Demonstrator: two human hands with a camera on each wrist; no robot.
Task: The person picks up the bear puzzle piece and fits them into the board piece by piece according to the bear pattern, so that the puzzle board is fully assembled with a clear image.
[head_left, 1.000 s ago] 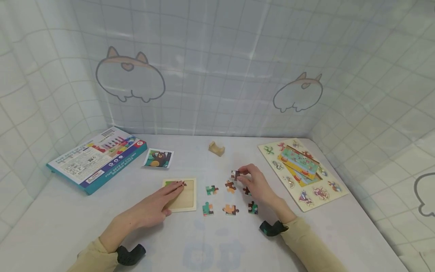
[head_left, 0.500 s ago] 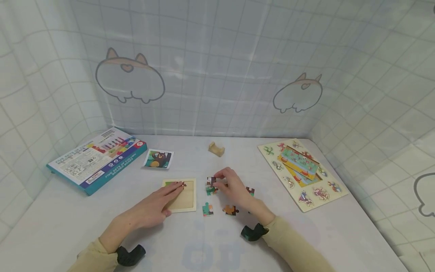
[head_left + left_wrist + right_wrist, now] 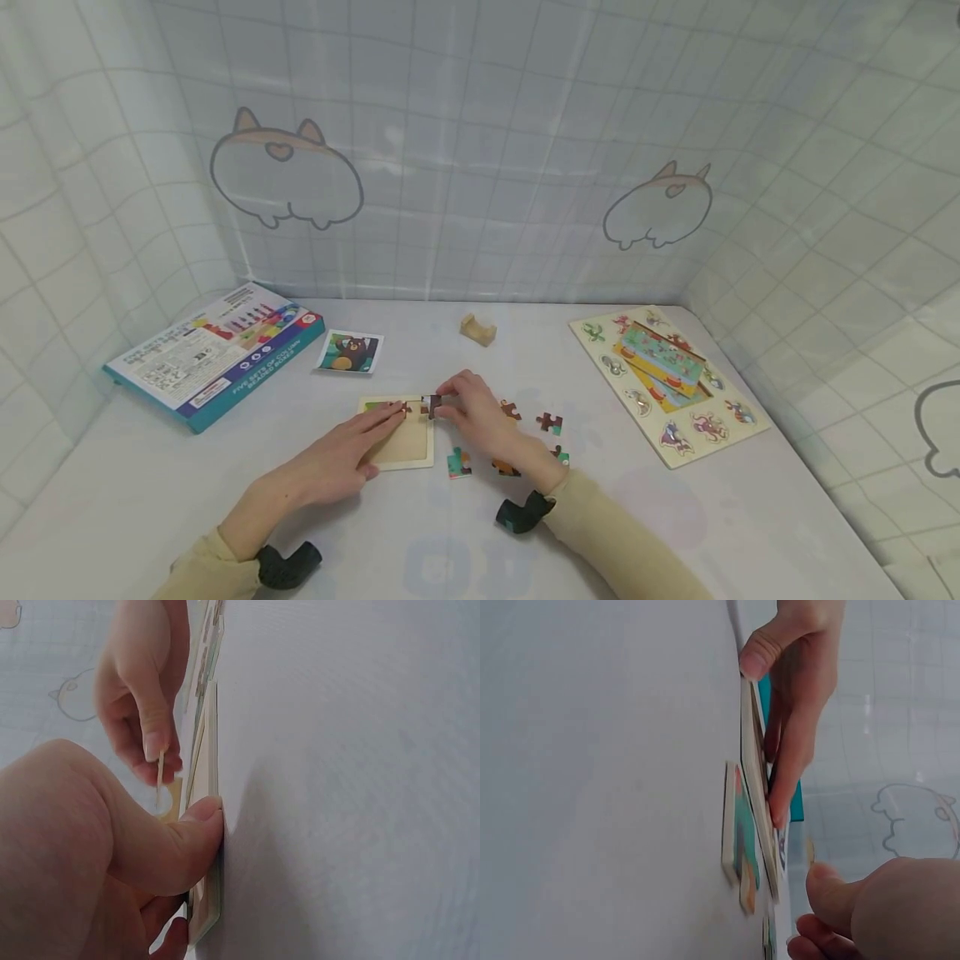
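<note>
White-gridded wall [image 3: 480, 258] behind, white table [image 3: 150, 500] below. Right hand [image 3: 480, 421] pinches dark puzzle piece [image 3: 430, 406] between thumb and fingertips; piece juts from the tips toward the left hand, raised over the right far corner of wooden tray [image 3: 405, 446], seen edge-on in the left wrist view. Left hand [image 3: 337, 462] lies across tray, fingers extended, thumb at near edge; no piece clamped. Loose pieces: teal one [image 3: 458, 462] just beside tray, brown one [image 3: 550, 422] farther right. Bear card [image 3: 350, 352] beyond tray.
</note>
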